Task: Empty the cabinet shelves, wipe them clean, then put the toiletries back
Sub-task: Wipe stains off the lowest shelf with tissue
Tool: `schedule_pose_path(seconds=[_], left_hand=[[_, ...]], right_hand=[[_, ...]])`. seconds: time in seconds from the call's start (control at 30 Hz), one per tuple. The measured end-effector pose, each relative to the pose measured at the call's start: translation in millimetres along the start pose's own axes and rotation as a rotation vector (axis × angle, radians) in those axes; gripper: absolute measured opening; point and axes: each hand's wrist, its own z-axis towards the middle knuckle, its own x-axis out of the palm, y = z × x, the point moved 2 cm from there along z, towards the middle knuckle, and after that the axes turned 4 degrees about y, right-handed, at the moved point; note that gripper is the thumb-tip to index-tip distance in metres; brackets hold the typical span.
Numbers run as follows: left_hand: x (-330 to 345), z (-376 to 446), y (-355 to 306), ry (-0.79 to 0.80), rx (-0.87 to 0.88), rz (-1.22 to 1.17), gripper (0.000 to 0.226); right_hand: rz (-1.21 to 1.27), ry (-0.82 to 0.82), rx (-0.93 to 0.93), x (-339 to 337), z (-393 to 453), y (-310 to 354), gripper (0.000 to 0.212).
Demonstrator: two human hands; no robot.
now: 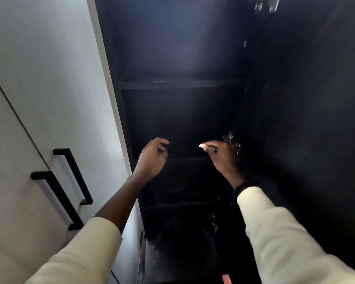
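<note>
Cream sleeves (285,238) fill the bottom of the frame, both arms reaching forward into a tall dark cabinet (182,58). Left hand (152,156) hangs in front of the left wall of the cabinet, fingers loosely curled and holding nothing, hovering just above the front edge of a lower shelf (184,160). Right hand (221,154) is further right, near the open cabinet door's (305,119) hinge (231,140), and it's pinching something small and white (202,145) between the fingertips; honestly too tiny to say what it is. A dark beaded bracelet (241,186) sits on that wrist.

Shelves look bare as far as I can make out, though it's really dark in there. An upper shelf (180,84) runs across higher up, another one (182,203) lower down. Off to the left are pale cabinet doors (39,89) with two black bar handles (72,177).
</note>
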Motion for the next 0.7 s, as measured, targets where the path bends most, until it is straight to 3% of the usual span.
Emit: schedule_pose_path(seconds=[0.13,0.3,0.47,0.6,0.7], left_hand=[[16,-11,20,0.045,-0.042,-0.021,0.029],[20,-3,36,0.041,-0.054,-0.033,0.028],[32,-13,59,-0.003,-0.051,-0.081,0.024],[65,-42,90,0.069,-0.051,-0.033,0.028],[96,-60,124,0.179,-0.15,-0.013,0.031]], right_hand=[[0.033,-0.038,0.101,19,-26,-17,0.013],[0.022,-0.146,-0.021,21,-14,-5,0.014],[0.06,-0.096,-0.036,46,-41,-11,0.012],[0.025,0.066,0.166,104,-86,-76,0.013],[-0.038,0.076,0.386,135,-92,-124,0.018]])
